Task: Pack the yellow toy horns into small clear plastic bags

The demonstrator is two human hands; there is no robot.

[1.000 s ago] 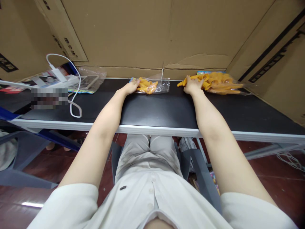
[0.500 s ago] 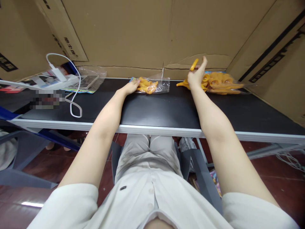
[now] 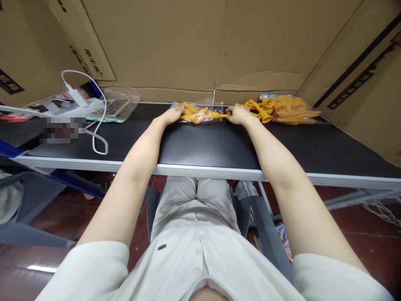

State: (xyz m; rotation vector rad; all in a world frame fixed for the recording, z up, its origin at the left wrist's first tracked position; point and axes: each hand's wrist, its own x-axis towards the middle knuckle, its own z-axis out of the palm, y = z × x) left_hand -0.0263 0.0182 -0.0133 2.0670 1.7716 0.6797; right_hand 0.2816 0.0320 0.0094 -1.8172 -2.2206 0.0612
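On the black table lies a clear plastic bag [image 3: 217, 109] with several orange-yellow, rubbery-looking pieces [image 3: 196, 115] inside it. My left hand [image 3: 174, 114] is closed on the bag's left end, fingertips over the pieces. At the bag's right end, my right hand [image 3: 238, 114] pinches a slim orange-yellow piece [image 3: 220, 116] that points left at the bag's mouth. Part of this piece is hidden by the fingers. Just right of that hand lie loose orange-yellow pieces [image 3: 266, 109] with round, cup-like ends.
A second clear bag of orange-yellow pieces [image 3: 293, 109] lies further right. To the left are a white charger with cable [image 3: 78, 97], a phone-like slab in clear plastic [image 3: 116, 108] and papers [image 3: 14, 116]. Cardboard walls [image 3: 188, 46] rise behind the table.
My right hand has moved left and down from the loose pieces to the bag's mouth, carrying an orange-yellow piece. My left hand stays on the bag.
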